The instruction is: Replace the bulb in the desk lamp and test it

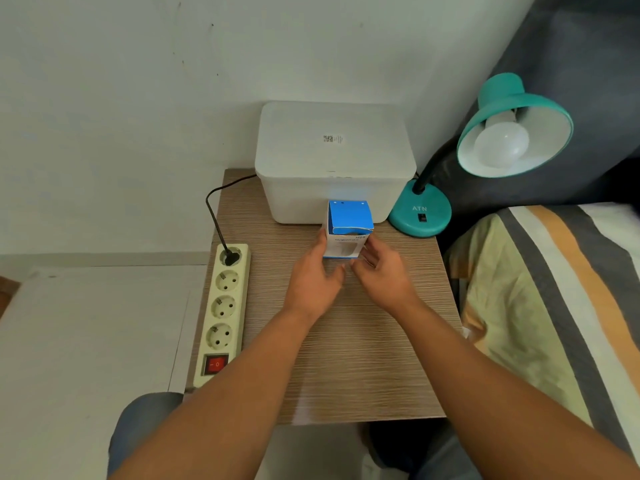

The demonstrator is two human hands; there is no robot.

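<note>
Both hands were spread, the left hand (313, 277) touching one side of the small blue-and-white box (348, 228) and the right hand (381, 271) just beside the other, neither clamped on it. The box stood upright, long axis vertical, top flap open, on the table (363, 358) before the white bin (334, 161). This looked like fetching the new bulb; next came lifting it out, while the lamp (512, 129), shade facing the person, still held its bulb (502, 143).

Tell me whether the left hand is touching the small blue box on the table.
Touching. The head view shows the left hand with its fingertips pressed against the left side of the blue box, with no gap visible between them.
</note>
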